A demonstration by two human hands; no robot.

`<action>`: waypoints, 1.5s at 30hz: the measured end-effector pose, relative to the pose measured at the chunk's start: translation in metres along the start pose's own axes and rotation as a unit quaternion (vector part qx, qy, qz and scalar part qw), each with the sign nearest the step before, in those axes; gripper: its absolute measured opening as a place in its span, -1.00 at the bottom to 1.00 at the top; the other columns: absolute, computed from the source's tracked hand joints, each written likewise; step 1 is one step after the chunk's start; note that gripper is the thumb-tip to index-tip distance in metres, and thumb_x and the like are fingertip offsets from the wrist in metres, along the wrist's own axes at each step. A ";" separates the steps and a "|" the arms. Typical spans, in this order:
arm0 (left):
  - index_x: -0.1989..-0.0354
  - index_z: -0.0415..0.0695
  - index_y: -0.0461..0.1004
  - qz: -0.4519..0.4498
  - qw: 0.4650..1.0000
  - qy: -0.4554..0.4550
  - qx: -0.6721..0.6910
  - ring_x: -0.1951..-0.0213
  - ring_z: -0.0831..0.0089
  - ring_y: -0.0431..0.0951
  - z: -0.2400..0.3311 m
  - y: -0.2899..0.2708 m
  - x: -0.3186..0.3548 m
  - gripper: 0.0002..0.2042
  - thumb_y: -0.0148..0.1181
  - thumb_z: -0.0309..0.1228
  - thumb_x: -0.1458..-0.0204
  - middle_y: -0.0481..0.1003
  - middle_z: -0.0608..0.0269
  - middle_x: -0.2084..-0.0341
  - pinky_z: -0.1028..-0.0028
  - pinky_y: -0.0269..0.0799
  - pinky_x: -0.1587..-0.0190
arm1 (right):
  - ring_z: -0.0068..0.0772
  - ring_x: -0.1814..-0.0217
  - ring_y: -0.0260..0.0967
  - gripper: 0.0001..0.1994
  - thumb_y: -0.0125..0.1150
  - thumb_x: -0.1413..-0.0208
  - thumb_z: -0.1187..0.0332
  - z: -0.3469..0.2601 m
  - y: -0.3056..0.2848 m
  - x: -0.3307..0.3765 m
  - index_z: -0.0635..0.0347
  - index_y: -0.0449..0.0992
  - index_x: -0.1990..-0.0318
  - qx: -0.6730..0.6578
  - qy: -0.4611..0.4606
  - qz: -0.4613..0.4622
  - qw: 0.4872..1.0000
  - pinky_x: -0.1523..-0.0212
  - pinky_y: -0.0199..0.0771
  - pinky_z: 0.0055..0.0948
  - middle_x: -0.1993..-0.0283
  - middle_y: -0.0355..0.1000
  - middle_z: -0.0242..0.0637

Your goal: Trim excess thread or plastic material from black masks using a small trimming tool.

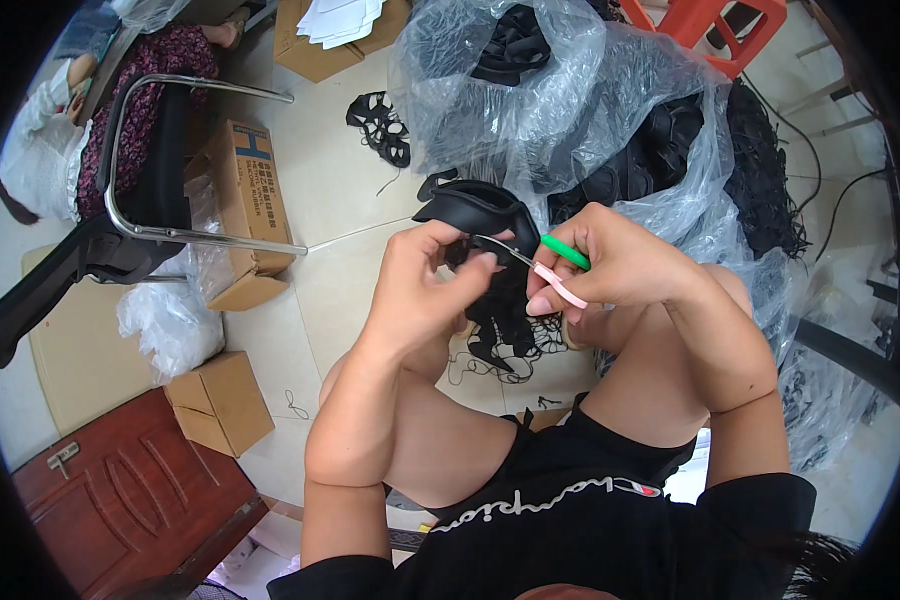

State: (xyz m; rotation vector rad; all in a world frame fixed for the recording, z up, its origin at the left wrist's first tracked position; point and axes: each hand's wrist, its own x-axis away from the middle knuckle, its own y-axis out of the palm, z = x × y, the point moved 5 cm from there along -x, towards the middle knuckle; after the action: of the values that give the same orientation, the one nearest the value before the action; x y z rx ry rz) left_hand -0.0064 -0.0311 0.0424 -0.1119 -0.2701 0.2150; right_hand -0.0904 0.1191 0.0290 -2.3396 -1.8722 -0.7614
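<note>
My left hand (415, 275) is closed, thumb and fingers pinching the edge of a black curved, moulded piece (475, 205). I cannot make out what kind of article the piece is. In my right hand (620, 260) is a pair of small scissors (555, 280) with a slim metal tip and a pink handle. A green rod-like part (566, 252) sticks out by the same fingers; whether it belongs to the scissors is unclear. The metal tip reaches the black piece beside my left fingertips. Below hang black stringy scraps (510, 335), between my knees.
Clear plastic bags (570, 90) full of black pieces lie ahead and to the right. A red stool (720, 30) stands behind them. Leftward are an office chair (150, 215), cardboard boxes (255, 195) and a brown door (130, 490). Another person (55, 150) sits at the far left.
</note>
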 end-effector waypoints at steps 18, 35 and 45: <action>0.19 -0.35 0.52 -0.063 0.993 -0.059 0.075 0.45 0.54 0.51 -0.002 -0.001 0.001 -0.58 -0.20 -0.24 -0.26 0.56 0.13 0.46 0.58 0.40 0.46 | -0.69 0.55 0.40 -0.88 0.34 0.09 0.54 -0.002 0.001 0.002 0.37 0.52 0.41 0.011 0.014 -0.001 1.000 0.50 0.37 -0.69 0.54 0.49 -0.35; 0.19 -0.42 0.53 -0.063 0.988 -0.054 0.132 0.43 0.54 0.46 -0.008 0.008 -0.001 -0.53 -0.11 -0.18 -0.18 0.58 0.06 0.44 0.55 0.34 0.28 | -0.49 0.36 0.54 -0.84 0.26 0.01 0.45 0.001 0.001 0.003 0.41 0.53 0.34 0.022 0.011 -0.058 0.998 0.43 0.45 -0.61 0.47 0.51 -0.30; 0.18 -0.43 0.50 -0.097 0.988 -0.038 0.114 0.21 0.35 0.56 -0.010 0.001 -0.009 -0.52 -0.19 -0.18 -0.22 0.58 -0.06 0.34 0.45 0.42 0.09 | -0.63 0.29 0.43 -0.78 0.12 -0.02 0.59 -0.014 -0.019 -0.009 0.32 0.43 0.13 0.155 -0.233 0.172 0.944 0.30 0.44 -0.65 0.23 0.45 -0.33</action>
State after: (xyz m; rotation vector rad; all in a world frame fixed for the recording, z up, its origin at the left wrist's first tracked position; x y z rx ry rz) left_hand -0.0124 -0.0331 0.0305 0.1492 -0.3288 0.0564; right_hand -0.1140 0.1115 0.0324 -2.6685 -1.4864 0.1288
